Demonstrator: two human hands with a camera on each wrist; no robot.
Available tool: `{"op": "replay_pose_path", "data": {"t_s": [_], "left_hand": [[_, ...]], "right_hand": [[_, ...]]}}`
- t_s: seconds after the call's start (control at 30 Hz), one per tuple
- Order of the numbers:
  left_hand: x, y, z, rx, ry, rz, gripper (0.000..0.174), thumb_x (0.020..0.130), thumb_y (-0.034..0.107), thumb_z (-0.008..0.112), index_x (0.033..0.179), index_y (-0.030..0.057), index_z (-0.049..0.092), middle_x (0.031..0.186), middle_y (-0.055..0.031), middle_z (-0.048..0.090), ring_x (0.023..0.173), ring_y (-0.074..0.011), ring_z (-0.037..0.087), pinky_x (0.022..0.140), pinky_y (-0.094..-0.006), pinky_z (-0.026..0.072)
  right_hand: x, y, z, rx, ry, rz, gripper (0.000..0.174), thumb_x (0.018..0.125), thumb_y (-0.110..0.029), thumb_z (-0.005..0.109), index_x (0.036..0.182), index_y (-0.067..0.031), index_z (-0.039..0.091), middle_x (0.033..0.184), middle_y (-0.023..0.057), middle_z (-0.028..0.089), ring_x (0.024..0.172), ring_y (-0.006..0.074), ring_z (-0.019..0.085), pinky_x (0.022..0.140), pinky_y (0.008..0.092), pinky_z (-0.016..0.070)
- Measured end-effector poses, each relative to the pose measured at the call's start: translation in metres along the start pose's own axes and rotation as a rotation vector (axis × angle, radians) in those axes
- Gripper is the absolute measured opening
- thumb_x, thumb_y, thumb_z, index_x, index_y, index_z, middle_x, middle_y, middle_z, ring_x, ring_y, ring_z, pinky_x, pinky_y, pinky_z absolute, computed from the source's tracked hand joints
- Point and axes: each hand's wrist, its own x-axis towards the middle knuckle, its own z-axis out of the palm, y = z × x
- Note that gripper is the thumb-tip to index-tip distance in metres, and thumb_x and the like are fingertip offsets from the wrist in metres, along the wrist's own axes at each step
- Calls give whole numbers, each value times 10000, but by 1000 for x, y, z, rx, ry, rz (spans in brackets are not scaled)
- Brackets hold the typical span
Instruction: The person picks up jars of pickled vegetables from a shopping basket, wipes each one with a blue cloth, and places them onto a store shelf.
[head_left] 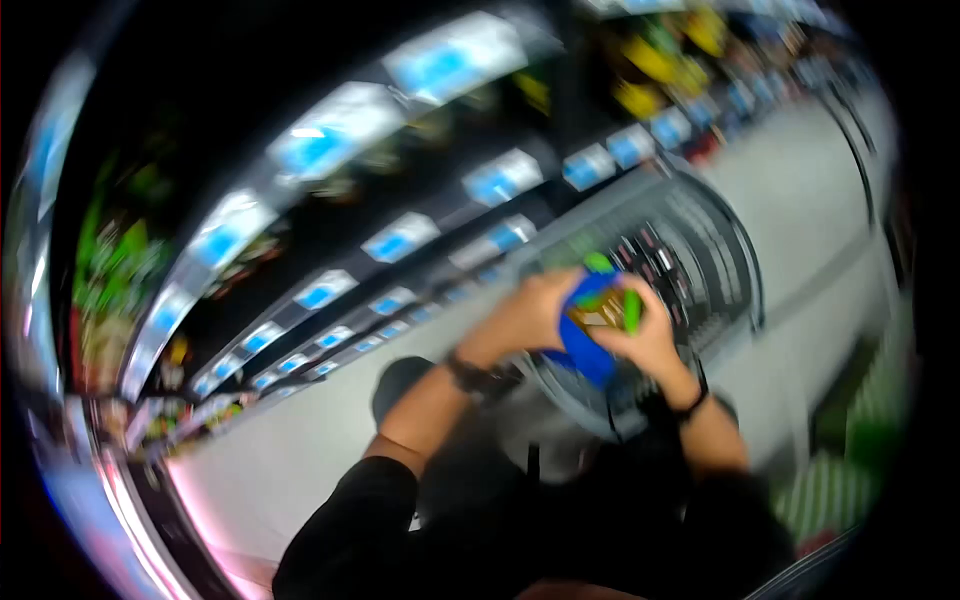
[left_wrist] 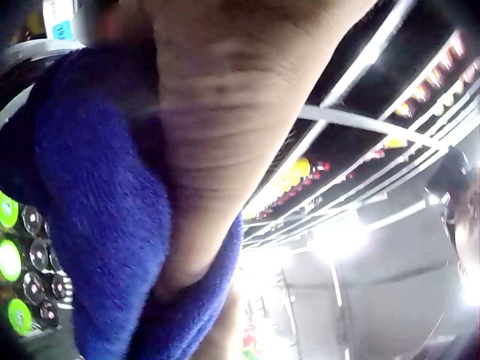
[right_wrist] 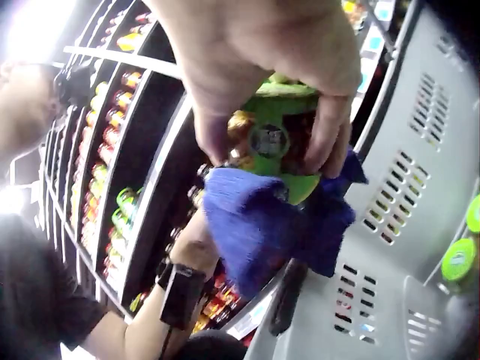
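Note:
Above a grey basket, the right hand (head_left: 650,335) grips a container (head_left: 600,310) with a green label and amber-brown contents. Its thumb and fingers pinch opposite sides of the container (right_wrist: 268,140) in the right wrist view. A blue cloth (head_left: 588,352) is held by the left hand (head_left: 545,305) against the container. That cloth (right_wrist: 255,217) covers the container's lower end in the right wrist view. Close up in the left wrist view, the blue cloth (left_wrist: 105,187) wraps about the left hand (left_wrist: 217,135) and hides its fingertips.
Below the hands is the grey basket (right_wrist: 390,255), with slotted walls. Jars with green lids (right_wrist: 457,260) and several dark-topped items (left_wrist: 34,289) lie in view beside it. Stocked shelves with blue-and-white price tags (head_left: 400,238) run along the left and top, over a pale floor (head_left: 260,475).

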Motion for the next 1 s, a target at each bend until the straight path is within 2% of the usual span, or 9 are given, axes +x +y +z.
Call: {"op": "replay_pose_path", "data": {"t_s": [0.13, 0.23, 0.33, 0.37, 0.43, 0.57, 0.63, 0.87, 1.0], "left_hand": [[-10, 14, 58, 559, 89, 28, 726, 692, 311, 833, 1279, -7, 550, 1157, -175, 649, 1047, -335, 635, 892, -432, 506], [-14, 19, 59, 330, 103, 3, 741, 671, 272, 864, 1278, -5, 543, 1140, -173, 657, 1039, -351, 641, 896, -416, 514], [-14, 11, 45, -142, 31, -376, 778, 692, 358, 870, 1301, 16, 529, 1198, -150, 664, 1081, -286, 669, 884, -370, 542], [-21, -7, 49, -400, 81, -303, 720, 760, 316, 840, 1335, 31, 513, 1241, -122, 649, 1103, -247, 656, 891, -383, 555], [-26, -17, 51, -1201, 268, -713, 620, 854, 251, 759, 1375, 50, 491, 1271, -116, 624, 1113, -255, 646, 934, -407, 546], [-18, -19, 44, -1165, 266, -269, 612, 896, 287, 676, 1384, -4, 448, 1343, -187, 565, 1190, -316, 594, 1044, -452, 465], [-11, 2, 39, -1198, 168, -64, 645, 912, 364, 622, 1399, -5, 416, 1359, -206, 548, 1242, -340, 553, 1095, -473, 405], [-33, 7, 61, -1230, 649, -364, 731, 956, 602, 413, 1452, 65, 413, 1423, -181, 504, 1303, -343, 498, 1119, -502, 372], [-27, 5, 40, -1241, 551, -230, 804, 941, 711, 346, 1475, 113, 399, 1440, -149, 500, 1310, -345, 495, 1118, -507, 370]], "right_hand": [[-18, 13, 11, 244, 15, 395, 693, 644, -292, 905, 1190, 26, 621, 1016, 93, 689, 895, 143, 636, 822, 301, 532], [-25, -12, 9, 128, -28, 360, 662, 686, -188, 874, 1252, 7, 591, 1066, 64, 676, 894, 107, 631, 816, 280, 529], [-36, 1, 24, 301, 68, 224, 794, 669, -219, 907, 1342, -28, 531, 1183, 89, 625, 951, 130, 620, 837, 282, 521], [-40, -16, 17, 15, 13, 250, 897, 649, -249, 929, 1396, -36, 481, 1226, 104, 577, 926, 162, 620, 843, 285, 516], [-39, -30, 14, 108, -23, 69, 1004, 629, -277, 942, 1453, -49, 415, 1251, 113, 540, 917, 188, 614, 840, 300, 513], [-44, -30, 22, -48, 12, -361, 874, 784, -335, 821, 1463, -22, 368, 1340, 174, 468, 1193, 302, 520, 1015, 403, 432], [-44, -26, 28, 0, -61, -259, 782, 849, -327, 748, 1451, -3, 367, 1378, 202, 428, 1284, 356, 454, 1079, 409, 373], [-36, -18, 55, 124, -48, -108, 985, 734, -407, 853, 1438, 28, 318, 1361, 222, 437, 1293, 367, 454, 1078, 408, 376], [-33, -18, 57, 100, -72, -109, 938, 743, -390, 846, 1413, 22, 336, 1321, 225, 468, 1265, 378, 485, 1045, 418, 407]]}}
